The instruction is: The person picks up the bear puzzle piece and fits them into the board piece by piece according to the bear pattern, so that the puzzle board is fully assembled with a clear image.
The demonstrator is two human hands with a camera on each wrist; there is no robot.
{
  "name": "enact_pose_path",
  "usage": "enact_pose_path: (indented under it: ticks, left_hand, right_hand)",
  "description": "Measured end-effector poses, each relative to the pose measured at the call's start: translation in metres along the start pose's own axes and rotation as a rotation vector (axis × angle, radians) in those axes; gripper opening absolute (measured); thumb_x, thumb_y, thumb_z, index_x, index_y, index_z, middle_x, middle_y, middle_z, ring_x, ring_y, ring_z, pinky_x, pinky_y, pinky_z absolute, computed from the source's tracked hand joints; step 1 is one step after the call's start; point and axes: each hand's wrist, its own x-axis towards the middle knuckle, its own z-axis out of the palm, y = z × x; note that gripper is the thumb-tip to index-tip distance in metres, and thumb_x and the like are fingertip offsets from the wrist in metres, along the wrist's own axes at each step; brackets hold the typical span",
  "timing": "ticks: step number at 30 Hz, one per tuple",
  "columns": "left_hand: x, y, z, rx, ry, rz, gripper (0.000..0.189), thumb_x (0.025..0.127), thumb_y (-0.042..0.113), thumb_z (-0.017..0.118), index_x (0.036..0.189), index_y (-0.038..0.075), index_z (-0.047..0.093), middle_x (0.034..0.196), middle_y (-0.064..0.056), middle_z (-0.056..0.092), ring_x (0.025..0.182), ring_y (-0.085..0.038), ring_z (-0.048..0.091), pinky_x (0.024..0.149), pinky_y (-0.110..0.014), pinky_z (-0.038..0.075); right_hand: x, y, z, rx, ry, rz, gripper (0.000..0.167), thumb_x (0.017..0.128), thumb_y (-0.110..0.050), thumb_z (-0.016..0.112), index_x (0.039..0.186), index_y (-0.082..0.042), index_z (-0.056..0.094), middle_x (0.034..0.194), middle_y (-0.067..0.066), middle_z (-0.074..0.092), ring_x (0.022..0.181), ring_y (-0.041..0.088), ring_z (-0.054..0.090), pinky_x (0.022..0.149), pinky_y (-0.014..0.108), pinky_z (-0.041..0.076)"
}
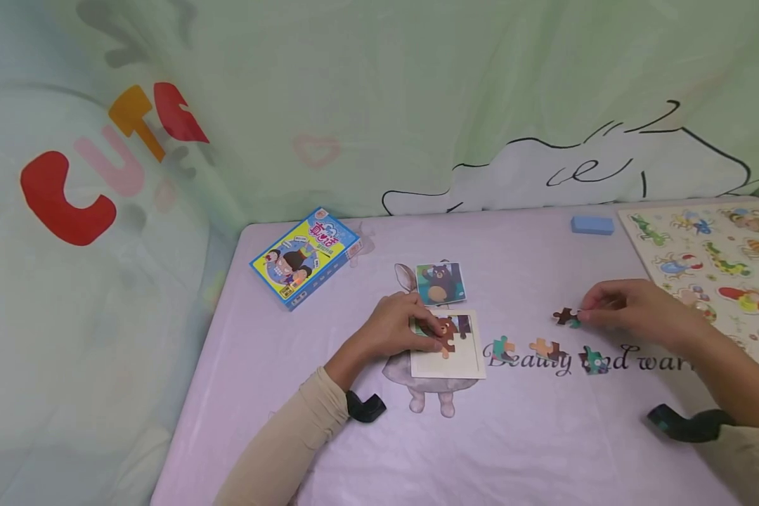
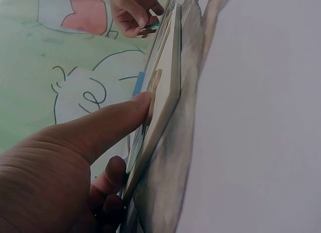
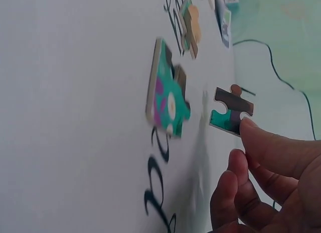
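Observation:
My right hand pinches a brown and teal puzzle piece between thumb and fingers, raised above the table in the right wrist view. The left hand rests on a small cream puzzle board, its thumb stretched out and touching brown bear pieces in the frame; its fingers partly cover the board's left side. Between the hands lie three loose pieces: a teal and peach one, a peach and brown one, and a teal one with a white flower.
Just behind the board lies a bear picture card. A blue and yellow box stands at the back left. To the back right are a blue block and a large board of insect and animal pictures. Fabric curtains border the table.

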Motion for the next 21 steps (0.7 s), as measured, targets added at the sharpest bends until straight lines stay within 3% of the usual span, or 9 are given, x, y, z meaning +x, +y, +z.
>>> enact_pose_path:
  ticks: [9,21]
  left_hand:
    - [-0.001,0.001,-0.001,-0.009,0.003,-0.002,0.021,0.079,0.042,0.087,0.097,0.032,0.082,0.092,0.015,0.063,0.089,-0.001,0.053,0.081,-0.025,0.038]
    - [0.000,-0.001,0.000,-0.003,-0.002,-0.005,0.020,0.080,0.042,0.087,0.097,0.032,0.082,0.092,0.014,0.063,0.088,-0.001,0.052,0.080,-0.024,0.037]
  right_hand:
    - [0.000,-0.030,0.014,0.039,-0.015,-0.072,0.020,0.092,-0.034,0.076,0.099,-0.015,0.072,0.091,0.001,0.066,0.084,0.012,0.054,0.070,0.023,0.041]
    - [0.005,-0.069,0.032,0.128,-0.122,-0.095,0.018,0.093,-0.027,0.075,0.098,-0.011,0.069,0.081,0.002,0.065,0.076,0.015,0.056,0.063,0.026,0.044]
